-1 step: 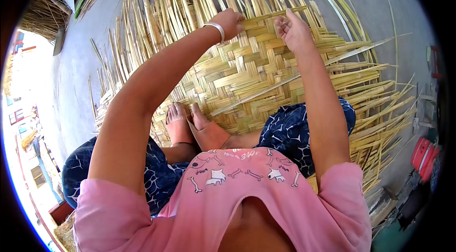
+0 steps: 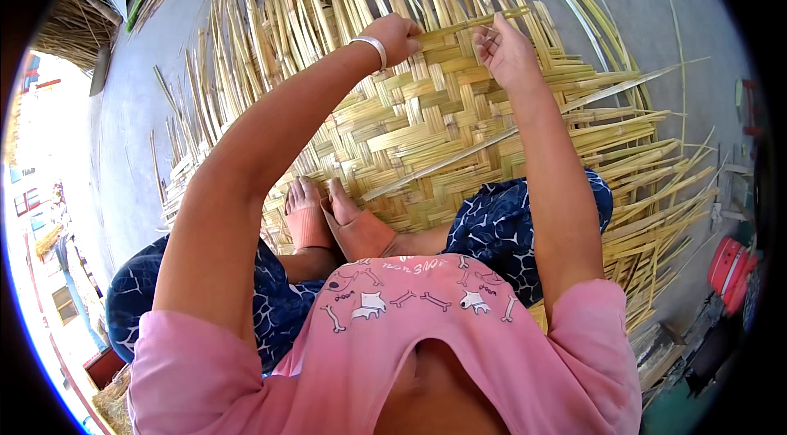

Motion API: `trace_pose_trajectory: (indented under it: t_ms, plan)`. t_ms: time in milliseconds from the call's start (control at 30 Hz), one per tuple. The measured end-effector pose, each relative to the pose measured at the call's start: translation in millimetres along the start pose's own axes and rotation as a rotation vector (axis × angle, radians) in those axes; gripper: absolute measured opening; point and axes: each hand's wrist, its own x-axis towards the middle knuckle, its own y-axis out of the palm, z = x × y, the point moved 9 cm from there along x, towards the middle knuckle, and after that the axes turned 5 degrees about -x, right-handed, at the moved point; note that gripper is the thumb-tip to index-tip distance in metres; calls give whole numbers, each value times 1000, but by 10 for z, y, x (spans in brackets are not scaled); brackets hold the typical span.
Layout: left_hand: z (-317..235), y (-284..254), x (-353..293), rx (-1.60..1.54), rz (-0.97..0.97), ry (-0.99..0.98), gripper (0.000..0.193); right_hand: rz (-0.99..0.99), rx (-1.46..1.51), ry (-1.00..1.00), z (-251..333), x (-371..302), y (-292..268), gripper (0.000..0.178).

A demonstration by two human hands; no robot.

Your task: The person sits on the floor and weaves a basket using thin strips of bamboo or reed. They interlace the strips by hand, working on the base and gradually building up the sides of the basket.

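A large woven reed mat (image 2: 418,119) lies on the floor in front of me, pale yellow-green, with loose strip ends along its far and right edges. At its far part my left hand (image 2: 395,39) is closed around a flat reed strip (image 2: 456,27), which runs to the right across the weave. My right hand (image 2: 506,51) is at the strip's other end, its fingers curled and one digit lying over the strip. Exactly how tightly it grips is hard to see. Below the hands, a thin pale strip (image 2: 443,166) lies slanting across the mat.
My feet in orange slippers (image 2: 366,234) rest at the mat's near edge. Upright reed ends (image 2: 270,45) fan out at the far left; others (image 2: 656,189) stick out right. Bundled stalks (image 2: 74,25) lie at the upper left. A red object (image 2: 725,264) stands at the right rim.
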Motion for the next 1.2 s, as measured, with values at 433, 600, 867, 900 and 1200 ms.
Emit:
trace_pose_trajectory:
  t_ms: [433, 600, 867, 900, 1200]
  plan:
    - [426, -148, -181, -377, -554, -225, 28, 154, -1396, -411, 270, 547, 1091, 44]
    - [718, 89, -168, -842, -629, -429, 29, 104, -1508, -273, 208, 834, 1053, 43]
    - [608, 66, -27, -536, -616, -243, 25, 386, -578, -113, 88, 624, 853, 31]
    - [490, 15, -84, -466, -580, -217, 25, 417, -562, -105, 111, 541, 883, 33]
    - [523, 98, 22, -692, -329, -115, 25, 222, -323, -193, 169, 425, 548, 27]
